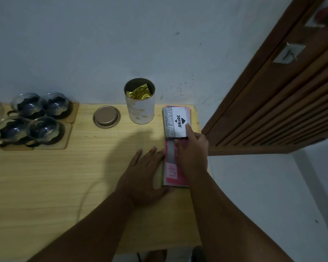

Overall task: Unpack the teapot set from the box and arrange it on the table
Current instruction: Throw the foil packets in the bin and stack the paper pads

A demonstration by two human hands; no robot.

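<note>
A pale wooden table meets a grey wall; its middle lies bare, with four glass cups at the far left. Left hand lies flat and open beside a pink book at the right edge; right hand pinches a stamp pad box atop it.

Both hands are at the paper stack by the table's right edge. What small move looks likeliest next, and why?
Probably sliding the stamp pad box and pink paper stack aside. The right hand has fingers on the box and the left hand lies flat against the stack's side, while four glass cups already sit on coasters at the left.
</note>
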